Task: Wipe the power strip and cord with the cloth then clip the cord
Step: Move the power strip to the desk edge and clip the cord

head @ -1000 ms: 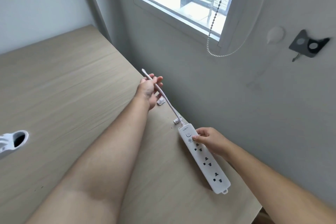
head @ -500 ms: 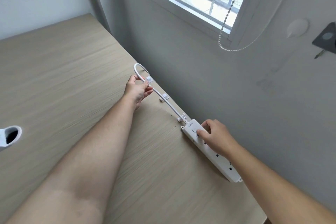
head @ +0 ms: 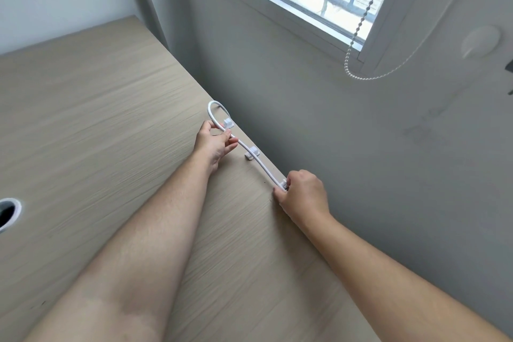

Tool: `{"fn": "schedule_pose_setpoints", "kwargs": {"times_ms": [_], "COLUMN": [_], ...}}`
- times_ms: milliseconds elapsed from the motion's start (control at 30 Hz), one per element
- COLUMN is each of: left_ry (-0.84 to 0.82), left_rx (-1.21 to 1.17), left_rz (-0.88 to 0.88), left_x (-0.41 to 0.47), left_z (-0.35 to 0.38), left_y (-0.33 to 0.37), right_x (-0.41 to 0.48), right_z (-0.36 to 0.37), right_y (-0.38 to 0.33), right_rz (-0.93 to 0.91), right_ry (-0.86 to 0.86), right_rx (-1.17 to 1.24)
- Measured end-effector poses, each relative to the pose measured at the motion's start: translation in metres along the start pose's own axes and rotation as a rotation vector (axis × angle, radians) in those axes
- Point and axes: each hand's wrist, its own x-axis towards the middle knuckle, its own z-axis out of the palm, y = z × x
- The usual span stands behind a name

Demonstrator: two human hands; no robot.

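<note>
While the left hand point(head: 216, 144) pinches the white cord point(head: 262, 166) between thumb and fingers near the far clip point(head: 228, 123), the right hand point(head: 301, 197) is closed around the cord's near end right at the nearest clip point(head: 283, 183). Cord runs along the desk point(head: 83, 125) edge by the wall, over the middle clip point(head: 252, 153), and loops back at the far end. Power strip is hidden behind the right hand, can't see it.

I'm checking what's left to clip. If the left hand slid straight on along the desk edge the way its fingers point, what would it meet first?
Probably the middle cord clip, just beyond the left hand's fingertips with the cord passing by it. Past that comes the right hand. Depth is hard to judge here.
</note>
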Motion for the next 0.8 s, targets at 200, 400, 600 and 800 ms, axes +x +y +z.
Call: {"fn": "schedule_pose_setpoints", "kwargs": {"times_ms": [200, 400, 600, 800], "left_ry": [-0.015, -0.006, -0.022, -0.059], "left_rx": [-0.013, -0.015, -0.008, 0.002], "left_rz": [0.003, -0.02, -0.055, -0.055], "left_x": [0.003, 0.009, 0.018, 0.026], "left_z": [0.002, -0.003, -0.009, -0.009], "left_y": [-0.002, 0.004, 0.002, -0.005], "right_x": [-0.002, 0.012, 0.074, 0.101], "right_z": [0.003, -0.006, -0.008, 0.003], "right_y": [-0.001, -0.003, -0.035, -0.058], "right_rz": [-0.14, -0.055, -0.057, -0.076], "right_ry": [0.055, -0.023, -0.096, -0.247], "right_rx": [-0.057, 0.09, 0.416, 0.21]}}
